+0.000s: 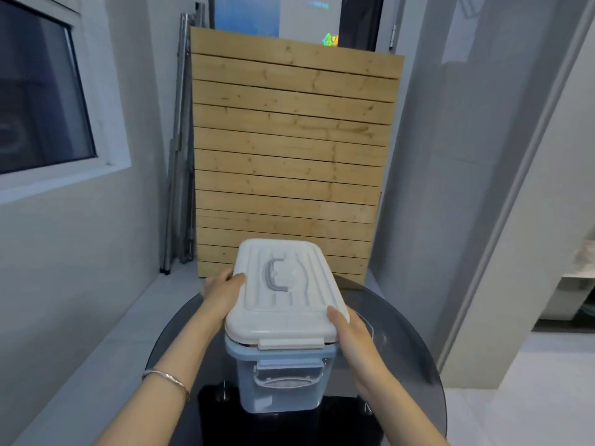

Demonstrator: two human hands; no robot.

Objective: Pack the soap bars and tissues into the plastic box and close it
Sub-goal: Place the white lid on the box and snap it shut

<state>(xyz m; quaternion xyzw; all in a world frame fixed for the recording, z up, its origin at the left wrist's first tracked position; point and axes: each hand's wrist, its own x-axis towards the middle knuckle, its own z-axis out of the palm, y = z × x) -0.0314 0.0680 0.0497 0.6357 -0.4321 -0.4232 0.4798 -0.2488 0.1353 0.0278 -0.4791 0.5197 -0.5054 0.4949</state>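
A clear plastic box [280, 387] with a pale blue rim stands on a round dark glass table [402, 333]. A white ribbed lid [283, 294] with a grey handle lies over the box's top, slightly askew. My left hand [222, 291] grips the lid's far left edge. My right hand [352, 336] holds its near right corner. The front latch of the box hangs down unfastened. What is inside the box is hidden by the lid and the hazy walls; no soap bars or tissues show.
A slatted wooden panel [289, 156] leans upright just behind the table. Folded metal poles [180, 156] stand at its left against the wall. A window [42, 101] is on the left wall, a doorway [566, 284] on the right.
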